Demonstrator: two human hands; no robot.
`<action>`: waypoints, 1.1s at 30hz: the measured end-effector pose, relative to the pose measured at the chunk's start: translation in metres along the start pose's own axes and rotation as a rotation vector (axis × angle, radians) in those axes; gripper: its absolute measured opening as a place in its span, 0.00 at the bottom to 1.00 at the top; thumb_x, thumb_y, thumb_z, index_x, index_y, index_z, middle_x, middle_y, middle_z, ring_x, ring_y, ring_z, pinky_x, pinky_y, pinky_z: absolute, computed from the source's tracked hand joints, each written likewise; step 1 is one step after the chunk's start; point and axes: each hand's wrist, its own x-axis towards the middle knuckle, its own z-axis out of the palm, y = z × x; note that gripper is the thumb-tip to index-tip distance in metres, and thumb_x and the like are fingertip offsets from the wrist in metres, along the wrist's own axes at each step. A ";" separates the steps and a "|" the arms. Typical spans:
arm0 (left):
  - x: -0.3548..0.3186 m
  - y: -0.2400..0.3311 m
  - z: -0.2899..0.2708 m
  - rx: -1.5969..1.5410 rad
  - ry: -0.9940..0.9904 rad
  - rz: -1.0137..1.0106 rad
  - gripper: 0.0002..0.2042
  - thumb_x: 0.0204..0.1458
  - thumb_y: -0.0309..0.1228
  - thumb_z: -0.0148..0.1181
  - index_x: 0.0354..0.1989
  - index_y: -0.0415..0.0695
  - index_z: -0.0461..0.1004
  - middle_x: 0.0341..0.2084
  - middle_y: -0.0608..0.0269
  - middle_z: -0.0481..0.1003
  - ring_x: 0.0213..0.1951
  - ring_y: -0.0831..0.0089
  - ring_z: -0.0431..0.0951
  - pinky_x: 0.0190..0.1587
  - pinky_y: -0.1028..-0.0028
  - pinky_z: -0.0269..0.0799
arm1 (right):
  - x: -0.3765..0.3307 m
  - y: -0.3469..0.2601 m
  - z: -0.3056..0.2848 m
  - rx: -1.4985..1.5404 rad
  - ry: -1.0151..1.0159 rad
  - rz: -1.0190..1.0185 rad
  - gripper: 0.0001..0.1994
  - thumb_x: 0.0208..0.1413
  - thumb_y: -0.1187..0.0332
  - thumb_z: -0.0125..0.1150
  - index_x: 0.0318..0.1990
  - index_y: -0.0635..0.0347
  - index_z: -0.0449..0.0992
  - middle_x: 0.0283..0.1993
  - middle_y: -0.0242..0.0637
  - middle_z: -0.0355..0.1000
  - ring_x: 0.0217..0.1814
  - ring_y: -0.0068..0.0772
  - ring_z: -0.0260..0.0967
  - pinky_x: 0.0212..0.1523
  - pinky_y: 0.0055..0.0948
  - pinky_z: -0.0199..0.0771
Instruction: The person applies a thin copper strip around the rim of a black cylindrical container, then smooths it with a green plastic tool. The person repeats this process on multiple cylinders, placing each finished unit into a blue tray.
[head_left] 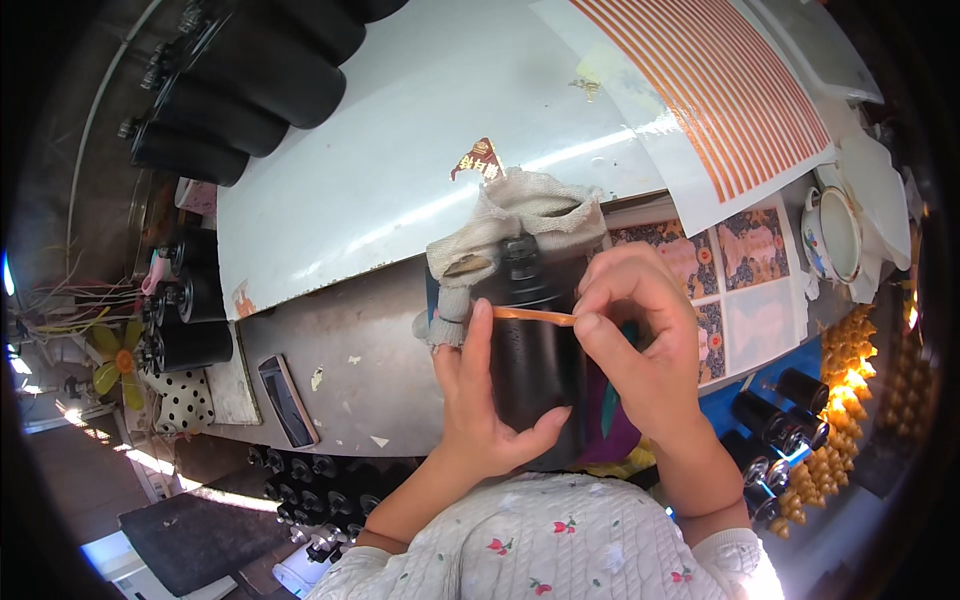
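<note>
A narrow shiny orange strip (pixel 535 315) stretches across the upper part of a black bottle (pixel 535 375) in front of me. My right hand (pixel 645 335) pinches the strip's right end between thumb and fingertips. The left end is at the index fingertip of my left hand (pixel 485 400), which lies along the bottle's left side, fingers stretched out and thumb spread on the black surface. The bottle's dark, ridged top (pixel 520 255) points away from me, against a crumpled beige knitted cloth (pixel 540 200). The bottle's near end is partly hidden by my body.
A white board (pixel 400 170) spans the far side, bearing a sheet with orange stripes (pixel 710 100) and several black cylinders (pixel 250 80). A phone (pixel 287 400) lies at left. At right are printed picture sheets (pixel 755 245), a white cup (pixel 832 235), more black bottles and gold-coloured pieces (pixel 845 390).
</note>
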 end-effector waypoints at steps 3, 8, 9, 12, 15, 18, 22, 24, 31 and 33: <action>-0.001 -0.002 0.001 -0.014 0.005 -0.003 0.59 0.36 0.46 0.72 0.74 0.29 0.44 0.55 0.48 0.60 0.49 0.60 0.58 0.56 0.61 0.55 | 0.002 0.005 -0.001 -0.027 0.003 0.015 0.03 0.53 0.79 0.64 0.32 0.61 0.75 0.42 0.32 0.68 0.36 0.18 0.65 0.36 0.19 0.67; 0.000 -0.001 0.001 -0.009 0.004 0.014 0.59 0.36 0.46 0.72 0.74 0.29 0.44 0.55 0.48 0.60 0.50 0.60 0.58 0.58 0.61 0.54 | 0.006 0.014 0.000 0.036 0.040 0.049 0.03 0.53 0.78 0.64 0.32 0.61 0.75 0.41 0.31 0.68 0.36 0.17 0.65 0.36 0.19 0.67; 0.000 -0.001 0.001 -0.016 0.005 0.008 0.59 0.36 0.46 0.72 0.74 0.29 0.45 0.55 0.47 0.60 0.50 0.60 0.58 0.57 0.61 0.54 | 0.006 0.014 0.000 0.034 0.041 0.043 0.03 0.53 0.78 0.64 0.32 0.62 0.75 0.41 0.31 0.69 0.36 0.17 0.65 0.36 0.19 0.67; -0.001 -0.001 0.001 -0.035 0.012 0.006 0.58 0.37 0.45 0.73 0.73 0.29 0.46 0.57 0.46 0.61 0.48 0.60 0.58 0.56 0.63 0.56 | 0.007 0.013 0.002 0.019 0.049 0.059 0.04 0.52 0.79 0.64 0.31 0.62 0.75 0.40 0.31 0.68 0.36 0.17 0.65 0.36 0.19 0.67; -0.001 0.000 0.001 -0.085 0.027 -0.011 0.57 0.38 0.42 0.75 0.74 0.31 0.44 0.61 0.44 0.61 0.49 0.58 0.59 0.55 0.64 0.59 | 0.007 0.015 0.002 -0.006 0.074 0.025 0.04 0.51 0.80 0.64 0.31 0.62 0.74 0.40 0.31 0.68 0.35 0.17 0.65 0.35 0.19 0.67; -0.009 -0.009 0.013 -0.338 0.083 -0.133 0.61 0.39 0.44 0.75 0.75 0.33 0.36 0.65 0.42 0.56 0.58 0.54 0.61 0.61 0.61 0.59 | 0.005 0.015 0.003 0.023 0.094 0.063 0.05 0.50 0.81 0.64 0.31 0.62 0.74 0.40 0.31 0.68 0.35 0.18 0.65 0.35 0.19 0.68; -0.010 -0.018 0.022 -0.712 0.119 -0.224 0.63 0.43 0.48 0.74 0.75 0.36 0.29 0.67 0.42 0.53 0.68 0.52 0.58 0.68 0.56 0.55 | 0.000 0.020 0.004 0.023 0.300 0.003 0.06 0.50 0.82 0.63 0.33 0.61 0.75 0.39 0.33 0.69 0.33 0.20 0.66 0.33 0.21 0.69; -0.012 -0.028 0.024 -0.777 0.094 -0.186 0.60 0.47 0.50 0.71 0.75 0.36 0.29 0.67 0.42 0.53 0.67 0.52 0.60 0.69 0.55 0.55 | -0.012 0.019 -0.002 -0.191 0.184 -0.185 0.06 0.49 0.82 0.63 0.34 0.60 0.76 0.38 0.35 0.71 0.31 0.24 0.67 0.31 0.23 0.70; -0.006 -0.006 0.011 -0.690 0.021 -0.259 0.52 0.52 0.34 0.61 0.75 0.35 0.25 0.72 0.43 0.45 0.72 0.53 0.52 0.72 0.56 0.47 | -0.021 0.003 0.004 -0.567 -0.114 -0.431 0.27 0.42 0.74 0.72 0.55 0.54 0.82 0.36 0.33 0.65 0.29 0.27 0.64 0.28 0.22 0.67; -0.003 0.000 0.011 -0.584 0.031 -0.267 0.51 0.52 0.30 0.58 0.76 0.35 0.25 0.74 0.44 0.42 0.74 0.53 0.48 0.73 0.56 0.43 | -0.021 0.001 0.005 -0.608 -0.122 -0.423 0.29 0.41 0.73 0.73 0.58 0.52 0.81 0.36 0.32 0.64 0.29 0.25 0.63 0.27 0.22 0.66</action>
